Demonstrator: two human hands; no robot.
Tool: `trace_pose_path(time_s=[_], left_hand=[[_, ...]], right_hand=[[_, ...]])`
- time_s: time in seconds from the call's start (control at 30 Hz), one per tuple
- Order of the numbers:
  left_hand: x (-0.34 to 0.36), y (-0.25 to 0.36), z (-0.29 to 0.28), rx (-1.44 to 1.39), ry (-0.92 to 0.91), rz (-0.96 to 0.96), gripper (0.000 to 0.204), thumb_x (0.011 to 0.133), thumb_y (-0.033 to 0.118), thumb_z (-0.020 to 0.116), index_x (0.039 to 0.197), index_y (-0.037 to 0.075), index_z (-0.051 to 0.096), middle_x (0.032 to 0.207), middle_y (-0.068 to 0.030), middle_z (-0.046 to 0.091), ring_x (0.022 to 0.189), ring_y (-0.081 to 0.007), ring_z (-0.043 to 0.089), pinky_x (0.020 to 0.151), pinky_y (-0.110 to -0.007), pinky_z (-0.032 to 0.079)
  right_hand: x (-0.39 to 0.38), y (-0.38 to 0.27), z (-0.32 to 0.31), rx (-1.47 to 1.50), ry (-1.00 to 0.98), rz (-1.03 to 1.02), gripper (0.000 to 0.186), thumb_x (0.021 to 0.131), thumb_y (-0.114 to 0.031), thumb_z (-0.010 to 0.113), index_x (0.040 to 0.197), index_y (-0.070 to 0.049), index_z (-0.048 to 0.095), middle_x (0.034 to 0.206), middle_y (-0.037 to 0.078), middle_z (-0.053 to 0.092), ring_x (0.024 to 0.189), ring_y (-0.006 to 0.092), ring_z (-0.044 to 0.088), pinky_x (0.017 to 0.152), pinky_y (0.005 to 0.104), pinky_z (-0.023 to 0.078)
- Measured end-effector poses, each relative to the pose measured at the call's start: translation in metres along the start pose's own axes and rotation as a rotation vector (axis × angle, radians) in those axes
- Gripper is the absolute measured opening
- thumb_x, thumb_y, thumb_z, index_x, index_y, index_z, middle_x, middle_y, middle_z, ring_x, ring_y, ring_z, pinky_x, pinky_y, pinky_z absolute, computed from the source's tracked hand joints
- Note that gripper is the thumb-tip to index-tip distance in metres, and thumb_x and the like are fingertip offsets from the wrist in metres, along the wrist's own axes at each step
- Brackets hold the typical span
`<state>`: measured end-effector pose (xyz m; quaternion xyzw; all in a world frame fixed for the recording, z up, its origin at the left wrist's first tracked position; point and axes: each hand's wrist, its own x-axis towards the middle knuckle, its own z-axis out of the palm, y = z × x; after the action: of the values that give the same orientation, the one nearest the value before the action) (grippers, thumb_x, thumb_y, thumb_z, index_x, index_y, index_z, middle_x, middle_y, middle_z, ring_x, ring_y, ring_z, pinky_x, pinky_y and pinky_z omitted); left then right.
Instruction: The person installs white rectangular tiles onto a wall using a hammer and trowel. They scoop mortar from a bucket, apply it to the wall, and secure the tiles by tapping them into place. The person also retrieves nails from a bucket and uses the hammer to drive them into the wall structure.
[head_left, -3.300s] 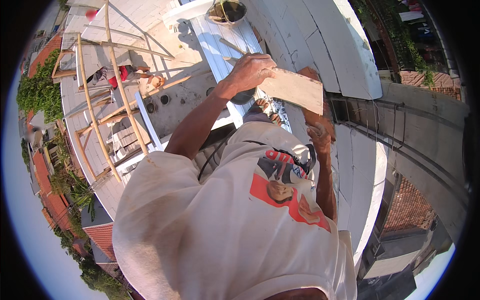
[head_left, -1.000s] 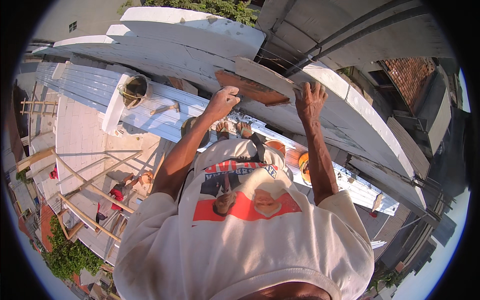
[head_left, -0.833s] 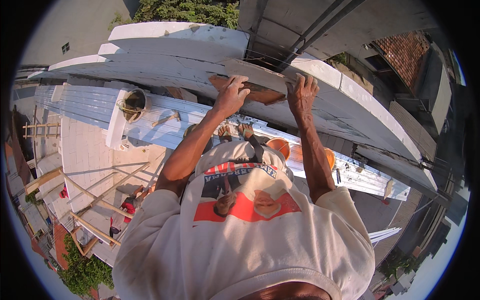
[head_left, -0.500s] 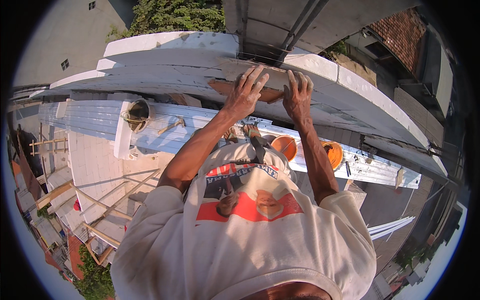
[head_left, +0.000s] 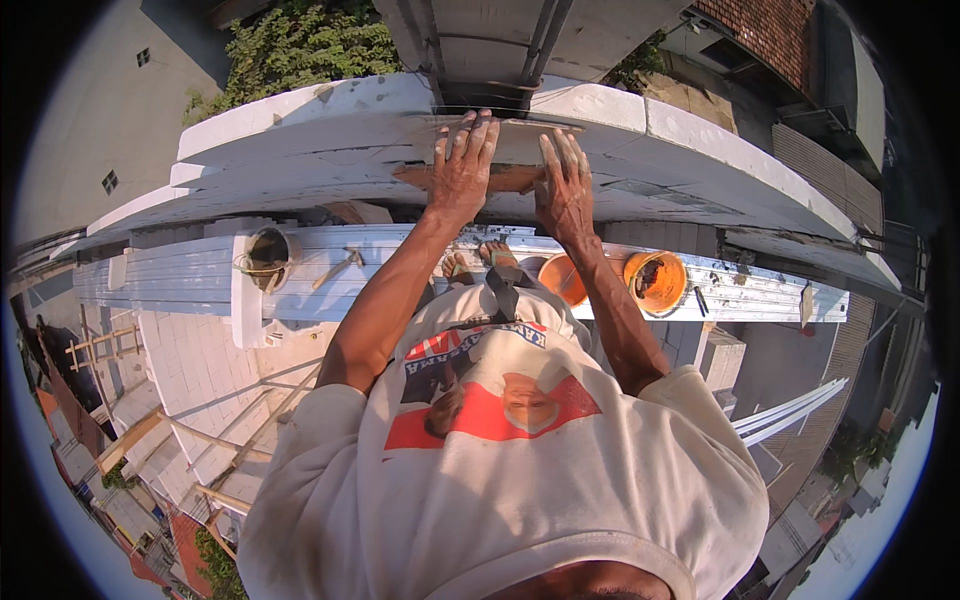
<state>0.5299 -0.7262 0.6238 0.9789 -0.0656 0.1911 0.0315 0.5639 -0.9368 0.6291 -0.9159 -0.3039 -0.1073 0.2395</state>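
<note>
A wooden board (head_left: pixel 515 178), brown along its lower part and grey-smeared above, stands against the white block wall (head_left: pixel 370 140), across the gap below the column's steel bars. My left hand (head_left: pixel 462 170) lies on the board's face, its dusty fingers stretched up toward the top edge. To its right, my right hand (head_left: pixel 566 190) rests near the board's right end, fingers also extended upward. Both palms face the board, so their contact is partly hidden. A thin line (head_left: pixel 400 148) runs along the wall by the board.
My feet stand on a silvery metal plank platform (head_left: pixel 410 250). On it are a dark bucket (head_left: pixel 268 258), a hammer (head_left: pixel 338 268), an orange bucket (head_left: pixel 562 279) and another orange bucket with dark mortar (head_left: pixel 657 282). A dark-handled tool (head_left: pixel 701 300) lies farther right. Timber framing (head_left: pixel 135 440) shows far below.
The view has shifted, and the board sits more level in it. My left hand's fingers have drawn closer together and straightened upward. My right hand remains by the board's right end.
</note>
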Motion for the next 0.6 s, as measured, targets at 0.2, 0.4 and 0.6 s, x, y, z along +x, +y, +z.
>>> trace_pose_path(time_s=[0.2, 0.4, 0.6], left_hand=[[0.006, -0.006, 0.006, 0.011, 0.053, 0.038, 0.077, 0.083, 0.008, 0.069, 0.155, 0.012, 0.042, 0.157, -0.0030, 0.041, 0.145, -0.0236, 0.039, 0.114, -0.050, 0.034], [0.006, -0.014, 0.025, 0.051, 0.131, 0.062, 0.069, 0.084, 0.012, 0.071, 0.150, 0.019, 0.050, 0.152, 0.0029, 0.046, 0.142, -0.0192, 0.040, 0.106, -0.044, 0.034], [0.003, -0.027, 0.051, -0.044, 0.181, 0.118, 0.081, 0.079, 0.018, 0.083, 0.150, 0.020, 0.044, 0.153, 0.0013, 0.043, 0.138, -0.0259, 0.040, 0.107, -0.048, 0.033]], right_hand=[[-0.070, 0.025, 0.026, 0.150, -0.151, 0.326, 0.077, 0.081, -0.008, 0.078, 0.149, -0.005, 0.043, 0.146, 0.025, 0.049, 0.136, 0.0432, 0.046, 0.115, 0.0506, 0.039], [-0.218, 0.046, 0.056, 0.391, -0.686, 0.766, 0.056, 0.092, -0.032, 0.078, 0.130, 0.004, 0.061, 0.112, 0.027, 0.071, 0.110, 0.0428, 0.068, 0.096, 0.0428, 0.054], [-0.264, 0.003, 0.030, 0.786, -0.732, 1.138, 0.087, 0.095, -0.054, 0.067, 0.146, 0.013, 0.045, 0.145, 0.031, 0.055, 0.137, 0.0381, 0.054, 0.113, 0.0412, 0.044]])
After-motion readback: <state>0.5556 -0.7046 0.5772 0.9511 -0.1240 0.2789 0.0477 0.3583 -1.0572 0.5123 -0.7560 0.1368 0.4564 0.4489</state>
